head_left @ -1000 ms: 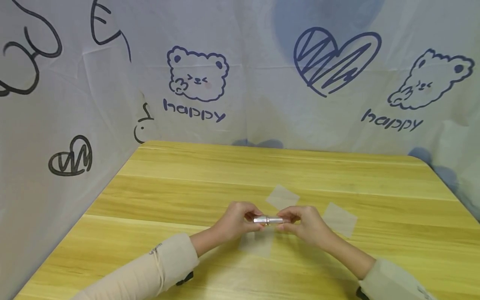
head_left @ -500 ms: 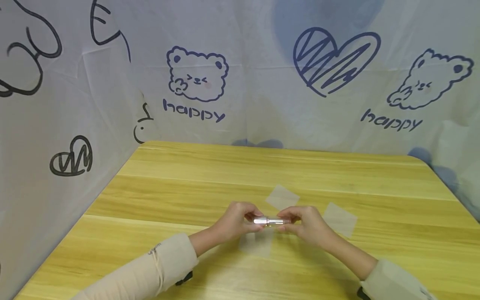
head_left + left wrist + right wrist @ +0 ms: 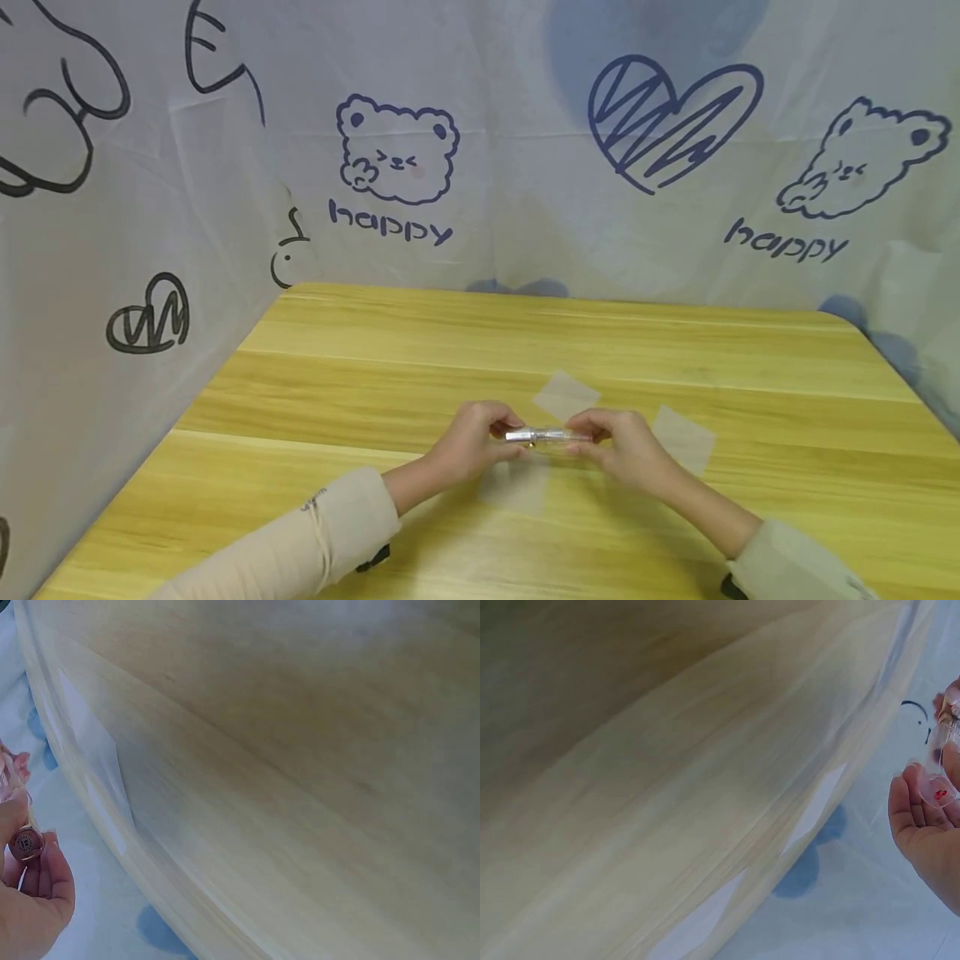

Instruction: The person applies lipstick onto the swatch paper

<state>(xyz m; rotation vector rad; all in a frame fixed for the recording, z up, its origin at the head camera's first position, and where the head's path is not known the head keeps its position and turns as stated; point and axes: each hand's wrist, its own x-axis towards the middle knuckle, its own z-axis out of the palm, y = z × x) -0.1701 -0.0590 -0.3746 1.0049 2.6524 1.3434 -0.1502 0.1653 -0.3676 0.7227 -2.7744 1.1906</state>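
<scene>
A slim lipstick (image 3: 519, 436) with a silvery base and a clear cap (image 3: 937, 791) lies level between both hands, above the table. My left hand (image 3: 467, 446) pinches the base between thumb and fingers. In the left wrist view, the base's round end (image 3: 27, 844) carries small dark print. At the other end, the right hand (image 3: 628, 448) grips the clear cap, whose tip shows a red mark in the right wrist view. Fingers partly hide both ends. Whether cap and base still touch cannot be told.
Beneath the hands is a wood-grain table (image 3: 360, 333). Pale translucent squares lie on it: one behind the hands (image 3: 566, 395), one beyond the right wrist (image 3: 684, 439), one under the left hand (image 3: 516, 487). White cloth (image 3: 495, 208) with drawings hangs around the table.
My right hand has shifted slightly right, away from the left, and more of the lipstick's length shows between them. The left hand has stayed almost in place.
</scene>
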